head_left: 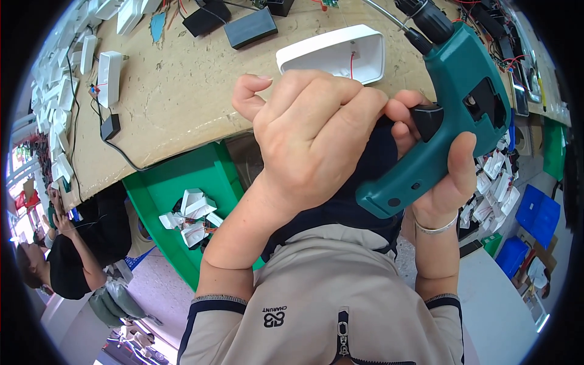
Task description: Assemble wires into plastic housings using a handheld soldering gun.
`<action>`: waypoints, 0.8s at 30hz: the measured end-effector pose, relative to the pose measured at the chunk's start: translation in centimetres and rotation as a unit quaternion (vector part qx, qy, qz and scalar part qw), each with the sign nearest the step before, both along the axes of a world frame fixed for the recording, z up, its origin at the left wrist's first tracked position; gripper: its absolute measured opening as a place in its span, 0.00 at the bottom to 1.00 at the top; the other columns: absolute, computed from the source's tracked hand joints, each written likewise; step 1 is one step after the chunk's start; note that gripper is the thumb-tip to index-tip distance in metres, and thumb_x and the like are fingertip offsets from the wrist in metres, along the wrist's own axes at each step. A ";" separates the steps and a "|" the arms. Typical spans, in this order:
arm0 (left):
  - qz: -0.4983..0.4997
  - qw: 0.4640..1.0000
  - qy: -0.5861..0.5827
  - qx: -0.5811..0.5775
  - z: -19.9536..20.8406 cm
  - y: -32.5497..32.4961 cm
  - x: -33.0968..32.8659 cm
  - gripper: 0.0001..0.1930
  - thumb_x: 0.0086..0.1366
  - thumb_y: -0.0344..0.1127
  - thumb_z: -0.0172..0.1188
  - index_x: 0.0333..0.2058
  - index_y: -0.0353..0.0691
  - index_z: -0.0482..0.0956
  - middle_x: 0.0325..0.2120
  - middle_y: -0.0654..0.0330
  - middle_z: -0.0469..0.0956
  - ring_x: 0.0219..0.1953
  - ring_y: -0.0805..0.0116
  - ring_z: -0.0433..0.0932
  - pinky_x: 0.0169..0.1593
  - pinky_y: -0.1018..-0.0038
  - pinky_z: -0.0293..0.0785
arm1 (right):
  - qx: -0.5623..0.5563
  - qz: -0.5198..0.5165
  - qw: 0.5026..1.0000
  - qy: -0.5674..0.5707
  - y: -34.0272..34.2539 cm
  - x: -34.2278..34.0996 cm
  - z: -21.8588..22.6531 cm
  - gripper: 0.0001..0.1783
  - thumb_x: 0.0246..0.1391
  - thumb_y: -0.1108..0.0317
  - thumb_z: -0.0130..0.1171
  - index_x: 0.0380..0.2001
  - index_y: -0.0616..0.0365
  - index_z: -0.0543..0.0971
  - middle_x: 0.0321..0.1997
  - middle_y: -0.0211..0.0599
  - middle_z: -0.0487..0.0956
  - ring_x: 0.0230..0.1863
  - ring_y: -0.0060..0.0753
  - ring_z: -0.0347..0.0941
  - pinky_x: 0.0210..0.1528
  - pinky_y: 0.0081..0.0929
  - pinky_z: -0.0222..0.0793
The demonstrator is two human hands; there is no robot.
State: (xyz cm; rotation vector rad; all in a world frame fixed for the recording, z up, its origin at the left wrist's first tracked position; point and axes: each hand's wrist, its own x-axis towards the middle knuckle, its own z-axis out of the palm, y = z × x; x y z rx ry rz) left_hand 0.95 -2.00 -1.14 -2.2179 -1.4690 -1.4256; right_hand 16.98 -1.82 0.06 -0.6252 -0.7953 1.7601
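My right hand (447, 185) grips the handle of a green cordless drill (465, 67), its fingers around the front near the black trigger (427, 118). The black chuck (429, 18) points toward the far edge of the view. Held palm down in the middle, my left hand (316, 131) has its fingers bent in and one finger sticking out to the left. Its fingertips meet the right hand's fingers by the drill; whatever they pinch is hidden. Just beyond the left hand, a white plastic housing (292, 59) with a red wire inside rests on the brown tabletop (188, 85).
Dark boxes (250, 28) and cables lie at the far side. White plastic pieces (109, 79) line the left. Under the table edge, a green bin (167, 246) holds white parts. A seated person (79, 249) is at far left; blue bins (538, 210) stand at right.
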 end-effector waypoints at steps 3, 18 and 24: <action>0.004 1.000 -0.001 0.014 0.0 0.0 -0.1 0.11 0.41 0.28 0.64 0.27 0.45 0.77 0.23 0.70 0.70 0.28 0.72 0.66 0.35 0.74 0.50 | 0.009 0.005 1.000 -0.003 0.2 0.2 -0.1 0.37 0.50 0.52 0.51 0.52 0.73 0.55 0.49 0.58 0.65 0.49 0.47 0.67 0.48 0.30 0.68; 0.157 0.987 0.029 0.028 -1.2 2.8 0.3 0.05 0.40 0.31 0.62 0.20 0.44 0.77 0.29 0.66 0.72 0.33 0.72 0.67 0.42 0.72 0.49 | 0.070 -0.084 0.934 -0.341 -5.0 6.9 1.7 0.45 0.36 0.46 0.63 0.47 0.73 0.61 0.43 0.55 0.71 0.25 0.25 0.73 0.25 0.12 0.69; 0.141 0.990 0.015 0.015 -1.4 3.2 0.2 0.03 0.40 0.29 0.61 0.19 0.42 0.76 0.28 0.66 0.72 0.32 0.73 0.67 0.43 0.73 0.52 | 0.033 -0.058 0.919 -0.388 -5.5 6.4 1.7 0.45 0.30 0.43 0.64 0.43 0.73 0.67 0.40 0.49 0.73 0.23 0.22 0.71 0.23 0.12 0.67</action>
